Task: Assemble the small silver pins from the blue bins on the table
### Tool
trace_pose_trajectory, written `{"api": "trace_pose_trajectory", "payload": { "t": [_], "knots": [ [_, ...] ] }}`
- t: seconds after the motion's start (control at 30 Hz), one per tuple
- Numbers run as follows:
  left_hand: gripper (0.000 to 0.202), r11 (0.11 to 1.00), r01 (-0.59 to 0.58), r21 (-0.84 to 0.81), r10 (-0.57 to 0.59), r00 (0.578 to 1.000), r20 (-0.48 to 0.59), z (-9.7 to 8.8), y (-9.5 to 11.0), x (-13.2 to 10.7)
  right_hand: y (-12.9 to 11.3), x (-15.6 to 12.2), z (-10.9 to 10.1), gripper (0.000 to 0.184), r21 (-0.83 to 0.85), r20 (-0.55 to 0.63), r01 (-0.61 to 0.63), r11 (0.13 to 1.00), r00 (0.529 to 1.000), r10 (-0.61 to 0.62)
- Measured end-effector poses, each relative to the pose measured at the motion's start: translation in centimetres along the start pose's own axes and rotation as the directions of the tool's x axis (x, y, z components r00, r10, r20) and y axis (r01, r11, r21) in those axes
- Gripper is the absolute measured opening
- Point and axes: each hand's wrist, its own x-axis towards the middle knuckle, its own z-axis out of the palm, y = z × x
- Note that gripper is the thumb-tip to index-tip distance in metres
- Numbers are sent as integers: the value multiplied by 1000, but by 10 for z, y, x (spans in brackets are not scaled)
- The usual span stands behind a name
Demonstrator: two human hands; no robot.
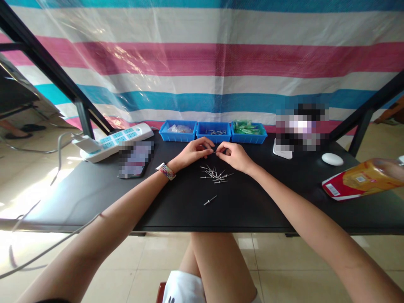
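My left hand (195, 152) and my right hand (232, 155) meet fingertip to fingertip over the black table (94, 193), both pinched on a small metal pin (215, 152) held between them. Just below the hands lies a loose pile of metal pins (216, 174). A single pin (210, 200) lies apart, nearer the table's front edge. A beaded band sits on my left wrist (167, 171).
Three blue bins (213, 131) stand in a row at the back: clear bags, metal pins, green parts. A white power strip (114, 140) and a phone (135, 160) are at the left. A white mouse (332, 159) and a red-yellow packet (360, 180) lie right.
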Motion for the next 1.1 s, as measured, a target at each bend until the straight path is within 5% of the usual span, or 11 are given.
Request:
{"api": "trace_pose_trajectory", "payload": {
  "t": [0.37,0.83,1.1],
  "knots": [
    [39,999,-6,39,6,1000,2,-3,-14,4,0,3,8,35,423,-82,-149,894,976,202],
    [44,999,25,-30,-26,999,-38,2,0,2,3,4,8,52,395,-114,-160,905,968,221],
    [54,997,7,75,-5,1000,-30,-1,-3,2,-1,4,5,36,496,-139,-114,861,968,208]
  ]
}}
